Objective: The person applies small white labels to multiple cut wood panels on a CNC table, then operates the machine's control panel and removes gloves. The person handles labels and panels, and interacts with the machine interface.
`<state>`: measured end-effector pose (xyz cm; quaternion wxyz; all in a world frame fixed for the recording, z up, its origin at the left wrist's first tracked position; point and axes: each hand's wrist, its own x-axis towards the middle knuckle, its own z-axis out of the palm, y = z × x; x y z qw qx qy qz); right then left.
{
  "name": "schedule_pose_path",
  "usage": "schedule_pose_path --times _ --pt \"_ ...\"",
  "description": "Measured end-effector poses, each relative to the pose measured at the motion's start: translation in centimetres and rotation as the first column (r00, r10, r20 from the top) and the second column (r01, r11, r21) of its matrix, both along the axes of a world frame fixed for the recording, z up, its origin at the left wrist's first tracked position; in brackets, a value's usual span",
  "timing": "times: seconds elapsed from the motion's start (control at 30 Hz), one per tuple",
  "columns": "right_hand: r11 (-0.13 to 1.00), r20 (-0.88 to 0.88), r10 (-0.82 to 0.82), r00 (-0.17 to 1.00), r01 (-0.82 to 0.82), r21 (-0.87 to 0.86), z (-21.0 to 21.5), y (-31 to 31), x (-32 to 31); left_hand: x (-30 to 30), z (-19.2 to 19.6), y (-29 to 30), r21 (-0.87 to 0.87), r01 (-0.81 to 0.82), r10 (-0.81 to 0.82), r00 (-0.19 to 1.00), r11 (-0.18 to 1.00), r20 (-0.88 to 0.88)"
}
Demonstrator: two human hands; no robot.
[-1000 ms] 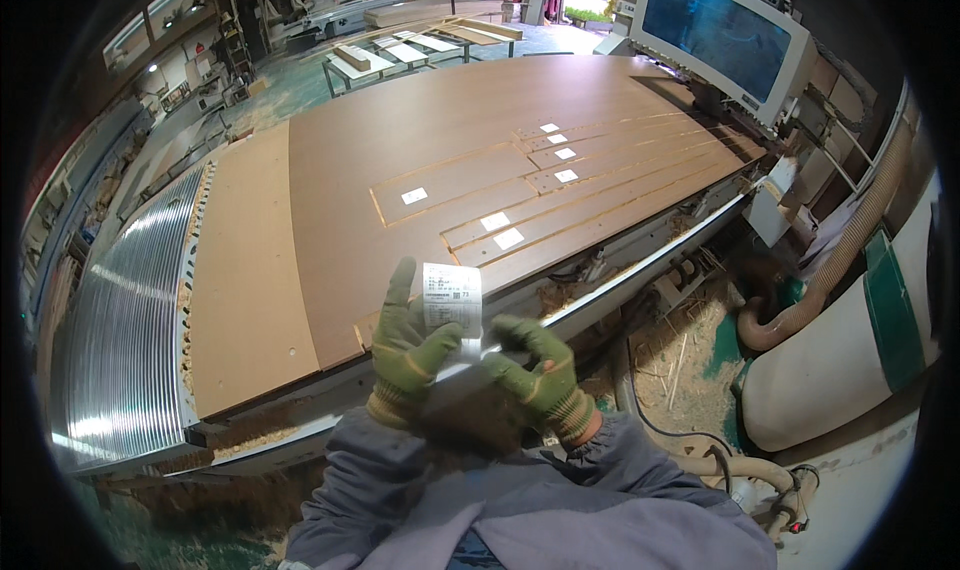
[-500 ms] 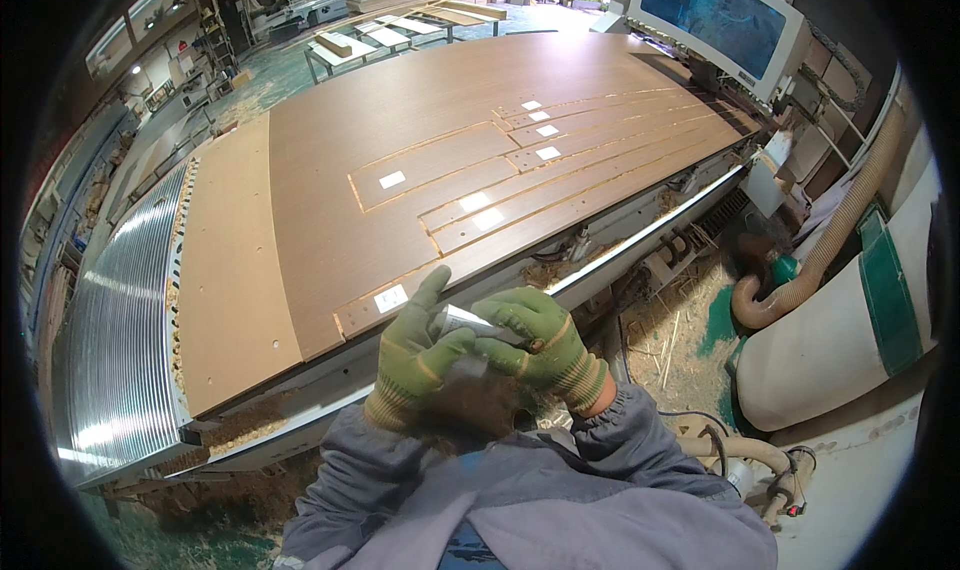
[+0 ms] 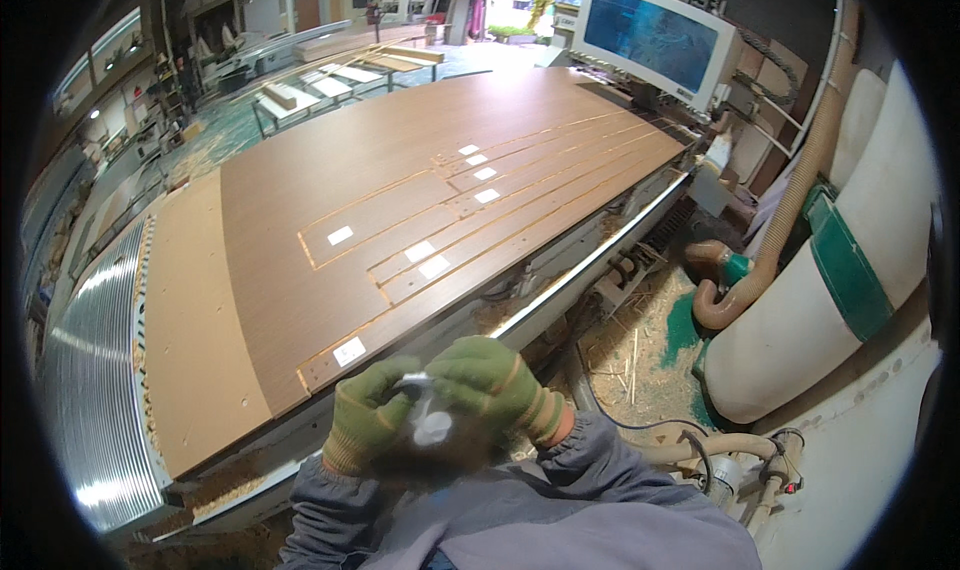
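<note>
Both my hands wear green knit work gloves and meet low in front of me, close to the near edge of a brown wood-grain panel. My left hand (image 3: 368, 410) has its fingers bent in a pinch at a small white label (image 3: 414, 379). From the other side my right hand (image 3: 488, 382) closes on the same label with curled fingers. A blurred white patch shows just below it, too smeared to make out. The panel (image 3: 290, 190) has routed outlines with sawdust in them. Several white labels lie on it, the closest one (image 3: 349, 352) just beyond my left hand.
The panel lies on a machine bed with a bare tan board (image 3: 195, 320) and ribbed metal rollers (image 3: 95, 370) at the left. A screen (image 3: 650, 40) stands at the far right. A beige hose (image 3: 800, 200) and a white dust bag (image 3: 780, 340) are on the right, above sawdust-strewn floor.
My view has lifted and turned right, so the panel sits further left and lower. My left fingers, stretched out before, are bent in at the label, and both hands are drawn closer together.
</note>
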<state>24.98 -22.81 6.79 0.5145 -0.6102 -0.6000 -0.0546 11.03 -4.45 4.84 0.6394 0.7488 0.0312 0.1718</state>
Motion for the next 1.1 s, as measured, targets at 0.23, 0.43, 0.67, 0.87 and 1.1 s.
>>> schedule_pose_path --times 0.23,0.43,0.67,0.87,1.1 --pt "0.999 -0.016 -0.046 0.999 0.046 -0.007 -1.5 -0.9 -0.3 1.4 -2.3 0.6 0.31 -0.349 0.21 0.891 0.884 0.402" --pt "0.957 -0.871 0.216 0.441 -0.273 0.098 -5.0 -1.6 -0.5 1.8 -1.9 -0.1 0.605 -0.547 0.051 0.764 0.579 0.643" --pt "0.967 -0.95 0.219 0.221 -0.176 0.182 -7.0 -2.2 -1.1 2.5 -1.4 -2.2 0.699 -0.436 -0.116 0.797 0.567 0.592" --pt "0.953 -0.977 0.174 0.125 -0.273 0.134 -7.5 -2.4 -0.7 3.3 -1.4 -2.3 0.689 -0.471 -0.114 0.775 0.551 0.621" --pt "0.96 -0.943 0.115 0.311 -0.279 0.025 -9.1 -3.5 -1.9 1.1 -4.9 0.2 0.556 -0.499 0.168 0.825 0.665 0.54"
